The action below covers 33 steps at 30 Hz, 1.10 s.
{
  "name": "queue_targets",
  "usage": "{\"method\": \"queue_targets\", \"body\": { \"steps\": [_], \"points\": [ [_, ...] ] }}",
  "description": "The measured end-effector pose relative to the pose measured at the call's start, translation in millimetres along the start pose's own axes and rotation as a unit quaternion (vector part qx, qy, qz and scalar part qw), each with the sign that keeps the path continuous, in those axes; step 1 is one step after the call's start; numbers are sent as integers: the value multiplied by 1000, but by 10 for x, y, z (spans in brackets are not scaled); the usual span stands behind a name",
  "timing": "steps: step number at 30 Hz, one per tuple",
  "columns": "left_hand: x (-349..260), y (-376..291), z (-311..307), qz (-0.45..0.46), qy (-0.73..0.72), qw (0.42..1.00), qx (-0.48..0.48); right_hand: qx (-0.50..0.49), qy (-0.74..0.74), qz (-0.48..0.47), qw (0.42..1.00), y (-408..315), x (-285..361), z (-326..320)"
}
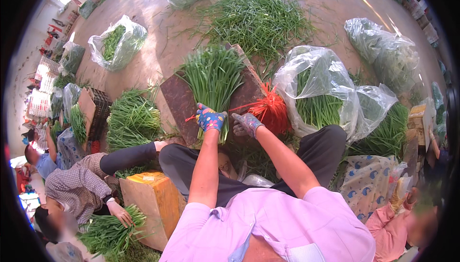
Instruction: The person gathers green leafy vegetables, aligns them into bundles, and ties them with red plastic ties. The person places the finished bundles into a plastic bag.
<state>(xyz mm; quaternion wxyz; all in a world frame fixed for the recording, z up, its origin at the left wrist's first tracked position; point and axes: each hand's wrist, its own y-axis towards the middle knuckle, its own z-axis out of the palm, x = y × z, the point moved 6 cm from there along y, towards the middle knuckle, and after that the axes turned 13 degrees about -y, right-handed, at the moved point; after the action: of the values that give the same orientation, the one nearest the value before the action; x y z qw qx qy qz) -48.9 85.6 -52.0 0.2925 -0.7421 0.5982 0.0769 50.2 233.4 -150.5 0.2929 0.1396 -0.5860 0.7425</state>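
A bundle of long green garlic chives [214,75] lies on a dark, worn board [176,96] before me, leaf tips pointing away. My left hand [211,118], in a blue flowered glove, grips the bundle near its stalk ends. Just right of the stalks is my right hand [247,124], in a greyish patterned glove with its fingers curled; whether it pinches anything is hidden. A red tie strand [244,106] runs from a bunch of red ties [271,109] towards the bundle, and a short red end [190,118] shows on the bundle's left side.
Loose chives [257,21] are heaped beyond the board. An open clear plastic bag [316,93] of chives stands at right, and another chive pile [133,118] lies left. A co-worker's hand [121,214] rests on chives beside a yellow box [158,193]. Another person [388,226] sits at lower right.
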Motion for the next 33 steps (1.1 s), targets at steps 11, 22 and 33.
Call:
{"method": "queue_targets", "body": {
  "steps": [11, 22, 33],
  "points": [
    [136, -144, -82, 119, 36, 992, 11, -84, 228, -136, 960, 318, -398, -96],
    [87, -195, -149, 122, 48, 991, 15, -124, 250, -160, 947, 283, -318, -110],
    [217, -154, -152, 96, 29, 994, 48, -325, -315, -496, 741, -553, 64, 341]
  ]
}}
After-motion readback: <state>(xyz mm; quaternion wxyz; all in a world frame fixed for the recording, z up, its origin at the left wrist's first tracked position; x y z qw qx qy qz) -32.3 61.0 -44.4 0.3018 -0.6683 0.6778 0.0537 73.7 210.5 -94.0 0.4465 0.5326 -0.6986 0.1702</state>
